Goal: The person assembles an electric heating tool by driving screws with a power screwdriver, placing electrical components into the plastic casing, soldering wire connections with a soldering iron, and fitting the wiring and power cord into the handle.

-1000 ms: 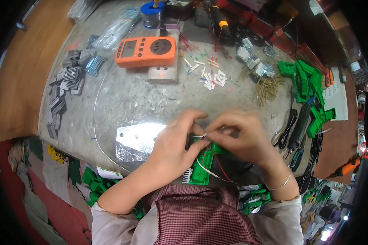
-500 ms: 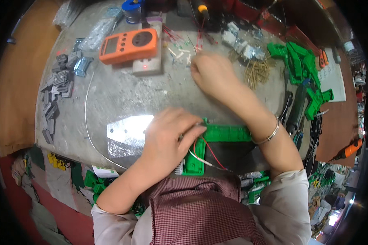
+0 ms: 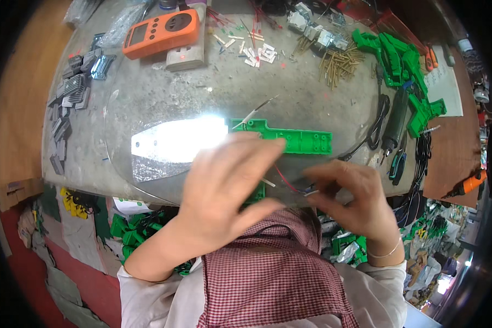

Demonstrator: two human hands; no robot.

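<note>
My left hand reaches over a green plastic casing, fingers spread, thumb and fingers apart, slightly blurred. It hides the casing's near arm and covers the right end of a shiny pointed metal plate. To the right, my right hand is curled, with a small white sleeve at its fingertips. Beside that sleeve ends a red wire coming from the casing. Another white wire end shows near the left thumb. A white-sleeved wire sticks up at the casing's far side.
An orange multimeter rests on a white power strip. White sleeves, brass screws and green casings lie farther back. Grey finned blocks are at left; a soldering iron and pliers at right.
My right hand has come back from the white sleeves to the wires by the casing. My left hand has opened off the casing. The bench sits higher in view.
</note>
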